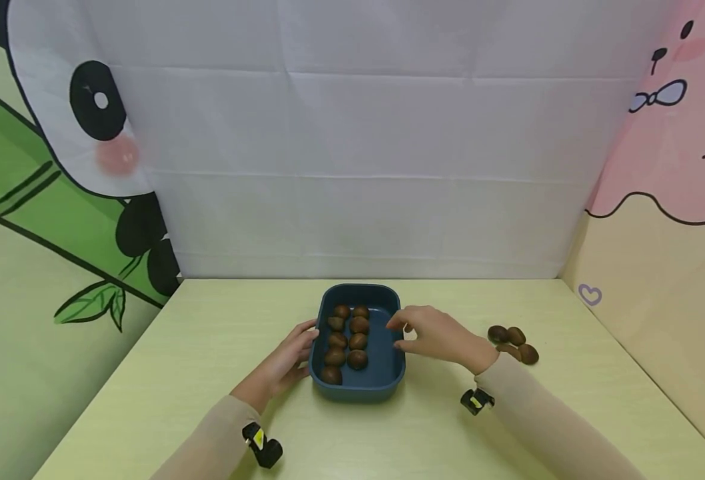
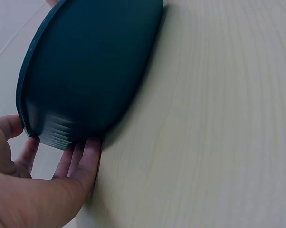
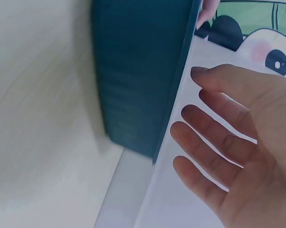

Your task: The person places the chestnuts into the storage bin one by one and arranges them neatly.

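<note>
A dark blue rectangular box (image 1: pixel 379 377) stands on the table, with several brown chestnuts (image 1: pixel 357 360) in two columns on the left and middle of its floor. My left hand (image 1: pixel 285 357) holds the box by its left side, fingertips at the rim and against the outer wall. In the left wrist view, fingers (image 2: pixel 88 159) lie along that wall. At the box's right rim is my right hand (image 1: pixel 436 335), thumb and fingers apart with nothing between them. The right wrist view shows its fingers (image 3: pixel 204 156) spread and slightly bent.
Several more chestnuts (image 1: pixel 529 354) lie in a small cluster on the table (image 1: pixel 256 440), beyond my right wrist. A white cloth (image 1: pixel 364 220) rises behind the table's back edge. Cartoon-printed panels (image 1: pixel 658 267) flank both sides.
</note>
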The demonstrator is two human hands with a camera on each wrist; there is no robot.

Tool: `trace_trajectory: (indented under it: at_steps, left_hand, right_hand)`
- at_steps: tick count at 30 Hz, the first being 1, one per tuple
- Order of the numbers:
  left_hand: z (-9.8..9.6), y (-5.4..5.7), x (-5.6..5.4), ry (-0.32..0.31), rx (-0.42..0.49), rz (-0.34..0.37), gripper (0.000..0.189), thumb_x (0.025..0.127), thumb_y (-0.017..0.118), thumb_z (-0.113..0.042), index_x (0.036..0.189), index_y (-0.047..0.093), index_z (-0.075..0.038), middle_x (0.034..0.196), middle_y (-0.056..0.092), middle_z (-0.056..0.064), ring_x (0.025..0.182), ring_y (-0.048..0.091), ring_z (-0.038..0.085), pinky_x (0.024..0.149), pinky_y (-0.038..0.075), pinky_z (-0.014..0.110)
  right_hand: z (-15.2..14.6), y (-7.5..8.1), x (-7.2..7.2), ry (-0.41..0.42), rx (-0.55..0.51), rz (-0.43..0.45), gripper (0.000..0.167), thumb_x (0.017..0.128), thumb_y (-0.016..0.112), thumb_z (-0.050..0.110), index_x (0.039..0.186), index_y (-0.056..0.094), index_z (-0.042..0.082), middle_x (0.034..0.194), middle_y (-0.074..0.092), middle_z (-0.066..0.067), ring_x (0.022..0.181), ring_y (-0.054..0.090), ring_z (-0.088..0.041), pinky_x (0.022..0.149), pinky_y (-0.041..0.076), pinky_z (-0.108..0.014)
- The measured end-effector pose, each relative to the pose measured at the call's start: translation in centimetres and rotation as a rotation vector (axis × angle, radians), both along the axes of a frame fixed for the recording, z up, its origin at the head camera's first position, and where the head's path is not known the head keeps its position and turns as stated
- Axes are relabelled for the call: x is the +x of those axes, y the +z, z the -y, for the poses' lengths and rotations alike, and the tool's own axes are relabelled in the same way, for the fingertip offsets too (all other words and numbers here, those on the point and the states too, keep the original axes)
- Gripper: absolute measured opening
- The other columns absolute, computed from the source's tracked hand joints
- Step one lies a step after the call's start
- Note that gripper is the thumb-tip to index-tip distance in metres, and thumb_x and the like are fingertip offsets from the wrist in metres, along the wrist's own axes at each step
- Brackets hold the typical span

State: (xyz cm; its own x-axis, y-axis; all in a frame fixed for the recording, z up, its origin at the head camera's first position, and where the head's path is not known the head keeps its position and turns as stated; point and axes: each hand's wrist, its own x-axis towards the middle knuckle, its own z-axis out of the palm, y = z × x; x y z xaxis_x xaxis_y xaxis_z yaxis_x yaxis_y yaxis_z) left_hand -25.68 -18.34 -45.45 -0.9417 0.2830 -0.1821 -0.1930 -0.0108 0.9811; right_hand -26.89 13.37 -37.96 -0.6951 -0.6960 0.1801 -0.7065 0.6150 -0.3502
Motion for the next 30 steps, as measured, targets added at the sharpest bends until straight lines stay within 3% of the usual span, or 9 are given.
trace_trajectory:
  at_steps: [12,20,25,30]
  left_hand:
    - [0.1,0.0,0.0,0.002,0.005,0.006,0.057,0.107,0.045,-0.037,0.157,0.025,-0.018,0.141,0.051,0.021,0.126,0.052,0.030,0.099,0.045,0.047]
    - [0.0,0.1,0.0,0.008,0.009,0.007,0.058,0.107,0.045,-0.037,0.157,0.025,-0.018,0.144,0.048,0.022,0.129,0.050,0.032,0.101,0.044,0.050]
    - [0.0,0.1,0.0,0.006,0.013,0.006,0.058,0.107,0.045,-0.036,0.157,0.025,-0.017,0.143,0.049,0.021,0.128,0.050,0.031,0.100,0.044,0.049]
    - [0.0,0.0,0.0,0.005,0.010,0.007,0.057,0.107,0.045,-0.037,0.157,0.025,-0.018,0.142,0.051,0.021,0.127,0.051,0.031,0.100,0.045,0.048]
  right_hand:
    - [-7.5,-0.5,1.1,-0.177,0.032,0.036,0.026,0.089,0.076,0.015,0.114,0.069,0.009,0.109,0.069,-0.001,0.095,0.066,-0.025,0.080,0.053,-0.038]
    - [-13.1,-1.8,2.2,-0.343,0.035,0.058,0.026,0.088,0.077,0.016,0.112,0.071,0.007,0.103,0.069,-0.003,0.093,0.064,-0.023,0.079,0.052,-0.042]
    - [-15.6,-2.8,2.5,-0.366,0.011,0.043,0.027,0.087,0.078,0.014,0.111,0.072,0.004,0.105,0.070,-0.005,0.095,0.063,-0.025,0.081,0.051,-0.045]
    - [-16.8,-3.7,2.4,-0.369,-0.021,0.036,0.026,0.085,0.078,0.012,0.108,0.073,0.003,0.100,0.068,-0.003,0.087,0.058,-0.018,0.076,0.049,-0.038]
